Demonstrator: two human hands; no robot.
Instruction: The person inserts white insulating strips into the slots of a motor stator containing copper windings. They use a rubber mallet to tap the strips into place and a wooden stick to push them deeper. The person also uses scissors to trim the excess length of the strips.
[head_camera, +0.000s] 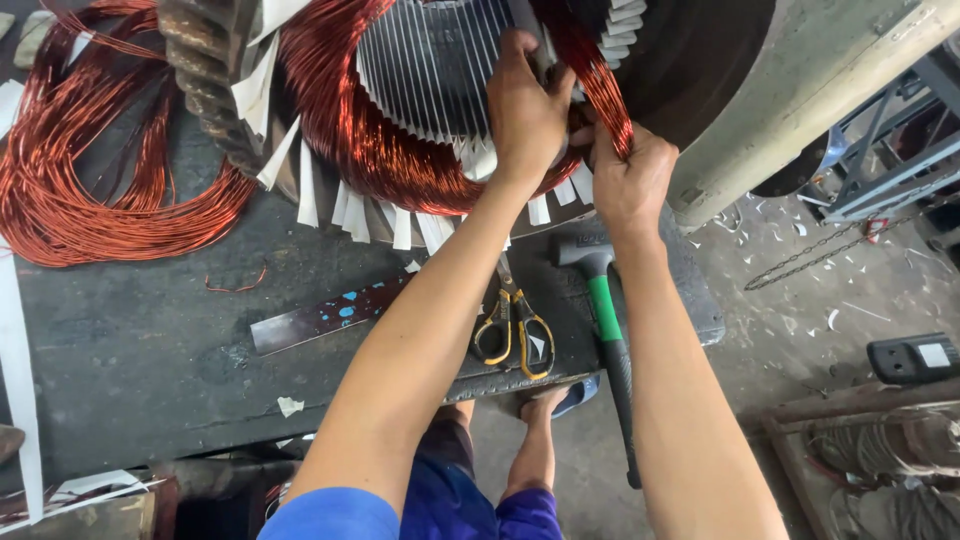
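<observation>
Hands: two, both up at the lower-right rim of the motor stator (430, 60). Left hand (525, 110) is curled, fingers hooked over the copper winding bundle (605, 90) and pressing into the bore edge; thumb side hidden, so how tight the grip is can't be told. Right hand (630, 180) is closed around the same bundle just below, fist-like, strands passing through it.

Bundle long axis runs steeply, from upper left down to lower right, then curves into the big copper end-winding (350, 130) that loops round the bore. Stator lies on its side, bore facing the camera, slot teeth running near vertical in view.

Counts:
- 1 stator, 1 grey housing (800, 90) around it
- white insulation paper strips (345, 210) sticking out from under the end-winding, about a dozen visible, exact number unclear
- 1 loose copper wire coil (70, 190) on the bench, far left, well apart from the hands
- 1 scissors (515, 325), yellow-black handles, lying under the left forearm, blades toward the stator
- 1 mallet (600, 290), black head, green-black handle, axis near vertical, head toward the stator, handle overhanging the bench edge
- 1 flat metal strip (320, 318) with blue flecks, left of the scissors

All on the dark workbench (150, 370). Chain (810, 258) on the floor at right.
</observation>
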